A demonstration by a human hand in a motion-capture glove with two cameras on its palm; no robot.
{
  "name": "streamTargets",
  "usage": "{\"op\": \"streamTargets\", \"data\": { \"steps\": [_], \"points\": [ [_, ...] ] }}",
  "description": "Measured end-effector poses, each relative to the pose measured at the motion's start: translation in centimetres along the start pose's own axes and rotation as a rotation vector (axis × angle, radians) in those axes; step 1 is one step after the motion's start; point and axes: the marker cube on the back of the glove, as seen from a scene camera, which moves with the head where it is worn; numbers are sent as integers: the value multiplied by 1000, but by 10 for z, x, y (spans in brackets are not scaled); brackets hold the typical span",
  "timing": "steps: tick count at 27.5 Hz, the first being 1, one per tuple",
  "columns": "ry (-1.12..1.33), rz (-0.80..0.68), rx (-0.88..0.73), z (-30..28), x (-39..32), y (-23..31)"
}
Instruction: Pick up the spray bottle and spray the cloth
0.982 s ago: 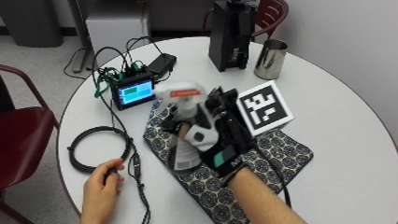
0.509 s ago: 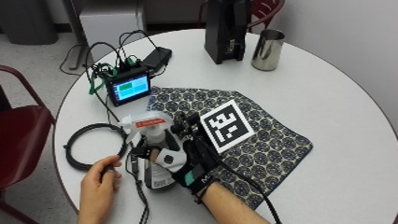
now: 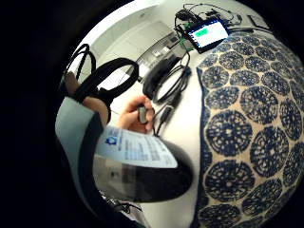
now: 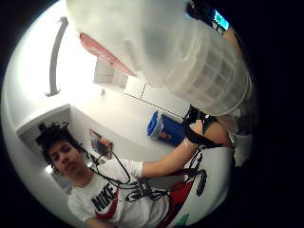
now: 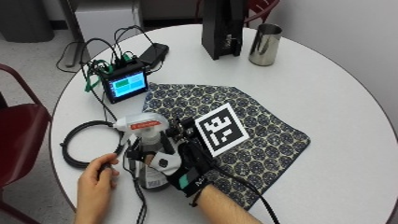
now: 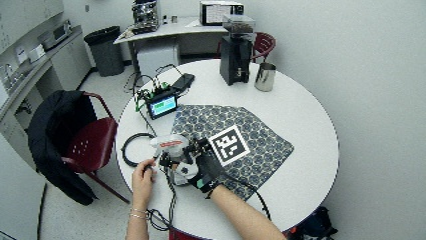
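Gripping the spray bottle, the gloved right hand has its fingers curled round the body below the white head. Bottle stands upright on the white table, at the near-left edge of the patterned cloth, nozzle pointing left, away from the cloth. Can't tell if the base touches the table or sits just above it; hand hides it.

Little-finger palm view: the bottle's label and dark lower body fill the area next to the palm, cloth right beside it. Thumb-side view: the white head with a red strip is close to the palm.

Bare left hand rests on the table left of the bottle, pinching a small cable end; black cable loop just beyond it. Small screen unit sits past the cloth's far-left corner. Steel cup and a black box are at the far side, well apart from the bottle.
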Motion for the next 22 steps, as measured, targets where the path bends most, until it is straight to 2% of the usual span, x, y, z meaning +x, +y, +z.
{"op": "streamTargets", "data": {
  "steps": [9,22],
  "points": [
    [-16,69,-36,-19,17,24],
    [284,159,-1,-120,15,61]
  ]
}}
